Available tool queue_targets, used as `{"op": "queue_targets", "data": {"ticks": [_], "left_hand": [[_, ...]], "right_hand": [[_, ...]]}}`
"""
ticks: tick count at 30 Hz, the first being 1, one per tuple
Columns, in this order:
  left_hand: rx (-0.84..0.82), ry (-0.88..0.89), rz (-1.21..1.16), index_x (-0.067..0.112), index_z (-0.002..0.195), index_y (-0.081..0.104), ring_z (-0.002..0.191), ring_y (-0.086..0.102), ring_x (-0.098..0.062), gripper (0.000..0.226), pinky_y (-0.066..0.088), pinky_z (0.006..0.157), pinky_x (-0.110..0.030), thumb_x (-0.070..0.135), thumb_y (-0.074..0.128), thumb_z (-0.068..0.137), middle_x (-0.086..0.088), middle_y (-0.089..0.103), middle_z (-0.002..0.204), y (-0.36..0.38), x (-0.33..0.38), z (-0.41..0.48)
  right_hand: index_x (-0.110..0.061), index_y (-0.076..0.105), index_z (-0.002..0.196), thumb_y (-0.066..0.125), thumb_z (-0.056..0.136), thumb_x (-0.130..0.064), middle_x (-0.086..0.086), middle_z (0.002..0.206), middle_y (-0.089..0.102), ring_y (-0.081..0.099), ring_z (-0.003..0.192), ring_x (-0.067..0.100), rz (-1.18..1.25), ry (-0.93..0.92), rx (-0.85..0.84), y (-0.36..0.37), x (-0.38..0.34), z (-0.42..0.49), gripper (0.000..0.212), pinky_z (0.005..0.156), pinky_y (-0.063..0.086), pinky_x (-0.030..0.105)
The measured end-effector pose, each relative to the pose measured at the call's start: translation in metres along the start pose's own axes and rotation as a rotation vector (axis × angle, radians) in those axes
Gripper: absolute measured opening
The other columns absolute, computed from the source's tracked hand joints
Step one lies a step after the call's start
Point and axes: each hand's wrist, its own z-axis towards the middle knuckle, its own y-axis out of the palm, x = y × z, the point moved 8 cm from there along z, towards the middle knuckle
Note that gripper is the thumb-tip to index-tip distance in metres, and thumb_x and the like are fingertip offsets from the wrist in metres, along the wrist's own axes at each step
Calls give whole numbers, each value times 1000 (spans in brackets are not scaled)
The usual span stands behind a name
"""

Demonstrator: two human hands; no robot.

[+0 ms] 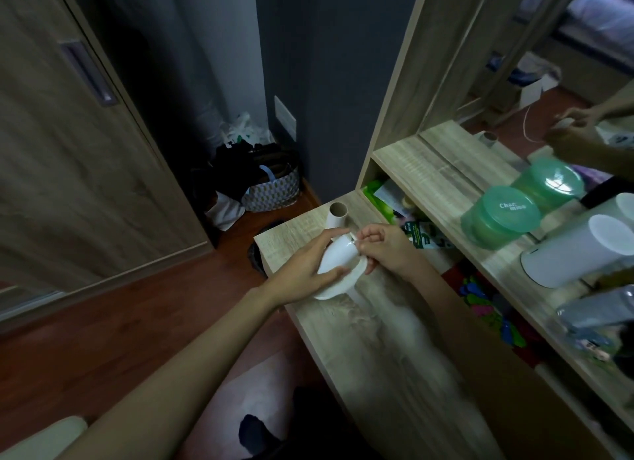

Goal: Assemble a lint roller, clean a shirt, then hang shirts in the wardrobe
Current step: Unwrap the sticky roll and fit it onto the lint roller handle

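Both forearms bare, reaching forward, converging. Thumb and fingers of left hand [302,270] curled round white roller [338,255]. Knuckles of right hand [387,250] up, fingertips apparently pinching roller's far end; contact blurred.

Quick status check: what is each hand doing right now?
Left hand: grips the white lint roller around its body.
Right hand: fingers curled, pinching the same roller at its upper end.
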Motion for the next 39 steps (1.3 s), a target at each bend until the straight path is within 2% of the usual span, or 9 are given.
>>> {"op": "queue_targets", "data": {"ticks": [3, 11, 16, 21, 23, 27, 30, 34, 39], "left_hand": [[-21, 0, -9, 32, 139, 32, 97, 53, 7, 55, 39, 77, -11, 35, 60, 92, 18, 50, 115, 1, 1, 1], [-44, 36, 26, 27, 142, 32, 113, 51, -5, 57, 42, 90, -20, 33, 59, 93, 10, 48, 132, 0, 4, 2], [-27, 38, 11, 28, 141, 31, 110, 53, -9, 55, 46, 89, -26, 33, 59, 93, 8, 49, 129, -3, 5, 2], [-25, 68, 23, 26, 141, 33, 114, 51, -7, 55, 45, 92, -26, 31, 59, 94, 8, 49, 132, -7, 9, 1], [-34, 74, 37, 26, 142, 32, 116, 51, -7, 55, 45, 94, -28, 32, 59, 94, 7, 48, 134, -7, 9, 0], [-40, 84, 72, 26, 143, 31, 122, 48, -8, 57, 44, 97, -30, 34, 59, 93, 6, 47, 138, -9, 9, 0], [-29, 93, 75, 26, 142, 33, 123, 47, -6, 56, 42, 98, -25, 33, 59, 93, 7, 47, 138, -11, 11, 0], [-26, 104, 67, 26, 142, 34, 123, 47, -4, 56, 41, 98, -23, 34, 59, 93, 9, 47, 137, -10, 13, -2], [-17, 85, 22, 28, 139, 34, 108, 52, -4, 53, 45, 88, -26, 33, 60, 93, 12, 49, 127, -11, 16, 0]], "right_hand": [[-11, 61, 77, 58, 86, 3, 9, 60, 61, 56, 43, 11, -3, 22, -8, 1, 1, -1, 17, 46, 54, 23], [-11, 61, 76, 58, 87, 0, 1, 53, 61, 58, 45, 11, -1, 8, -56, 0, 0, 2, 16, 49, 56, 26], [-10, 67, 87, 66, 86, -11, 25, 82, 65, 63, 64, 24, 109, 10, -104, -1, -3, -3, 2, 55, 56, 26], [-17, 72, 88, 74, 72, -28, 12, 84, 71, 64, 71, 21, 198, 22, -90, 0, -1, -10, 19, 60, 58, 28], [-21, 73, 87, 74, 74, -25, 9, 82, 72, 65, 73, 22, 194, 17, -74, 0, -1, -11, 14, 62, 58, 29], [-26, 76, 79, 74, 73, -24, 17, 88, 71, 66, 77, 23, 224, -8, -56, 1, -6, -15, 7, 66, 60, 33], [-18, 74, 82, 71, 81, -14, 20, 82, 67, 64, 74, 21, 217, -26, -48, 1, -7, -14, 5, 64, 60, 31], [-10, 69, 86, 68, 85, -8, 9, 72, 65, 61, 64, 15, 170, -19, -29, 0, -4, -13, 3, 60, 60, 31], [-10, 62, 82, 61, 88, -2, 13, 70, 61, 56, 47, 10, 82, -14, -10, 1, -5, -9, 10, 46, 54, 25]]}}
